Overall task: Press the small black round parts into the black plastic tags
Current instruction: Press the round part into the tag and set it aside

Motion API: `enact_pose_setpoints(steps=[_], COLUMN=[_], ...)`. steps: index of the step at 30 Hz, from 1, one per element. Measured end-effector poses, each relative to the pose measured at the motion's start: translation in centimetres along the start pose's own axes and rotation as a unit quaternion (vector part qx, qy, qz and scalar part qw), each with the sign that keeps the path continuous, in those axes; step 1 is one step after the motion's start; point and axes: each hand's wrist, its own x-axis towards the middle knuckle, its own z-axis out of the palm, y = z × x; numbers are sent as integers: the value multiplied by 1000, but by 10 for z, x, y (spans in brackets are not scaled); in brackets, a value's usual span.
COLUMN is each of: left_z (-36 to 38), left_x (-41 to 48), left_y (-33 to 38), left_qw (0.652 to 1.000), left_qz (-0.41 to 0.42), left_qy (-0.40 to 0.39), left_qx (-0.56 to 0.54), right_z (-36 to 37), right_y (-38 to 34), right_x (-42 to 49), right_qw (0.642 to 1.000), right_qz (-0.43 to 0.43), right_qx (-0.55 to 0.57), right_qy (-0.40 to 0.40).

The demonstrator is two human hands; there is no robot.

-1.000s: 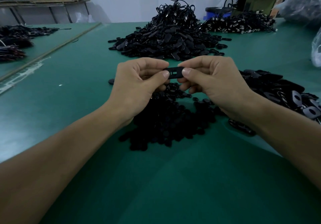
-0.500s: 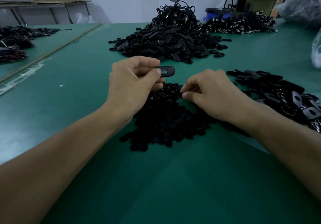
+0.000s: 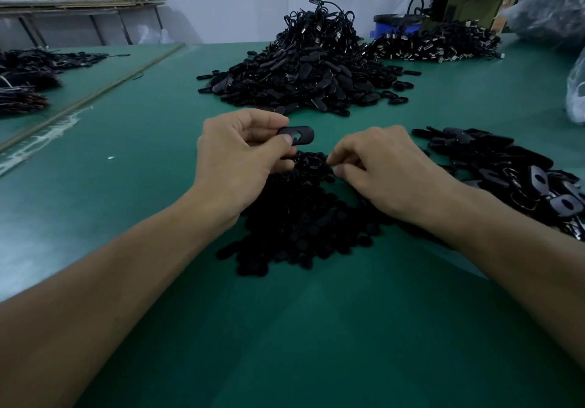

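My left hand (image 3: 240,157) pinches one end of a black oval plastic tag (image 3: 300,135) between thumb and forefinger, holding it level above the table. A heap of small black round parts (image 3: 304,227) lies on the green table below both hands. My right hand (image 3: 383,170) is down at the top of that heap, fingertips pinched together among the round parts; whether one is between them is too dark to tell. A pile of loose tags (image 3: 506,170) lies to the right.
A tall heap of black tags with cords (image 3: 310,69) stands at the table's far middle, another pile (image 3: 433,45) at the far right. A clear plastic bag (image 3: 574,91) sits at the right edge. Dark bundles (image 3: 28,72) lie on the left table.
My right hand let go of the tag and dropped onto the heap of round parts. My left hand keeps the tag at about the same spot.
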Motion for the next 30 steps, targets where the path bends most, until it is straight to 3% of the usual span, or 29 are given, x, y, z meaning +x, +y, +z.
enact_pose_setpoints(steps=[7,16,22,30], left_z=[0,-1,1,4], left_x=[0,0,-1,-5], left_y=[-1,-1,1,6], left_qw=[1000,1000,1000,998], left_qz=[-3,-2,4,11], left_qy=[2,1,-9,-47], left_qx=[-4,0,-2,-49], right_z=[-4,-5,-6,-6], right_y=[3,1,-2,-2], right_x=[-1,-1,0,1], right_qw=[1000,991,953,897], right_qz=[13,-39,-18,18], right_qx=[15,114,289,437], right_qy=[-9,58,84,68])
